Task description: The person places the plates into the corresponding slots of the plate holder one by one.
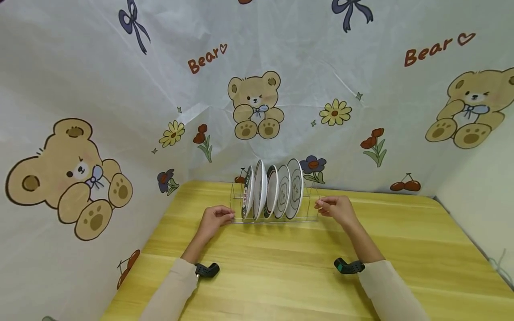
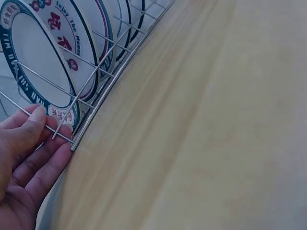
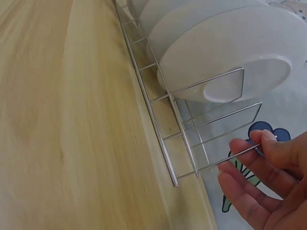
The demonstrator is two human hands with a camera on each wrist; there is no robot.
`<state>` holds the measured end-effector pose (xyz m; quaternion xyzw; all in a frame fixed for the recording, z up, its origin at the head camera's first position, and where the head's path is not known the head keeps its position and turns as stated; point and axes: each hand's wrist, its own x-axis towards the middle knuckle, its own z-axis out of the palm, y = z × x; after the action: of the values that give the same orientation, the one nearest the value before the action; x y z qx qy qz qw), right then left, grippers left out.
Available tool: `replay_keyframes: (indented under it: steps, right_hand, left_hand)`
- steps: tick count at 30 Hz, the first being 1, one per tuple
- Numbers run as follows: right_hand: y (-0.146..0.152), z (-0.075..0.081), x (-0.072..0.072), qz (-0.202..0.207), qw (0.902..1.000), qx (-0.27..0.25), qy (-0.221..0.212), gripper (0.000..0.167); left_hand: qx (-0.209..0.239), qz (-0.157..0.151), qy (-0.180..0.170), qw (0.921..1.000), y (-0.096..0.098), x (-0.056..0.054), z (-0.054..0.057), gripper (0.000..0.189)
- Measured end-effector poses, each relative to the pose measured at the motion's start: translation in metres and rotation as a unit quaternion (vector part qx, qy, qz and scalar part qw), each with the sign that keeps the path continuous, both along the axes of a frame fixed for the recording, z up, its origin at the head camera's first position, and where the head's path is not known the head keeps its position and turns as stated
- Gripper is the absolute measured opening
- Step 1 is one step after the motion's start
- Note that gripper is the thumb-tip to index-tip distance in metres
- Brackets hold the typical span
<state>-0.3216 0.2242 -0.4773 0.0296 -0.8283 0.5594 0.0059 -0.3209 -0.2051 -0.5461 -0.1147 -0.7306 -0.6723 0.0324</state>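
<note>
A metal wire dish rack [image 1: 277, 220] stands at the back of the table, with several white plates [image 1: 297, 187] upright in its slots. My left hand [image 1: 214, 219] pinches the end wire on the rack's left side between thumb and fingers. In the left wrist view, the nearest plate [image 2: 41, 52] has a dark lettered rim and leans just beyond those fingers. At the opposite end, my right hand [image 1: 337, 208] pinches the rack's right end wire. The right wrist view shows the white underside of the closest plate [image 3: 230, 48], with wire dividers between it and my fingers.
The wood-grain table [image 1: 277, 267] spreads in front of the rack. Right behind it hangs a white sheet [image 1: 301, 67] printed with bears and flowers, which also runs along the left side. A pale wall [image 1: 482, 200] borders the right side.
</note>
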Motion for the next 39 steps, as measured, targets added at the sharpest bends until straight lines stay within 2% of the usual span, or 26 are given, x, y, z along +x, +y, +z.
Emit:
replay_keyframes:
  steps: [5, 15, 19, 30, 35, 39]
  right_hand:
    - [0.006, 0.001, -0.009, -0.009, 0.9999, 0.012, 0.007, 0.029]
    - [0.015, -0.002, -0.031, 0.002, 0.9998, 0.018, 0.010, 0.033]
    - [0.018, -0.002, -0.037, 0.007, 0.9996, 0.024, 0.013, 0.032]
    - [0.018, 0.003, -0.056, 0.011, 0.9988, 0.045, 0.015, 0.031]
    - [0.023, 0.005, -0.058, 0.050, 0.9963, 0.065, 0.024, 0.034]
    - [0.028, 0.010, -0.046, 0.063, 0.9940, 0.080, 0.040, 0.044]
  left_hand:
    - [-0.007, -0.043, -0.006, 0.9990, 0.004, 0.009, 0.001, 0.014]
    - [-0.027, -0.077, 0.008, 0.9966, 0.025, 0.037, -0.003, 0.017]
    - [-0.047, -0.084, 0.018, 0.9952, 0.034, 0.047, 0.000, 0.014]
    - [-0.069, -0.090, 0.048, 0.9924, 0.057, 0.068, 0.006, 0.007]
    - [-0.110, -0.082, 0.070, 0.9880, 0.058, 0.071, 0.007, 0.012]
    - [-0.116, -0.099, 0.048, 0.9871, 0.039, 0.063, 0.008, 0.027]
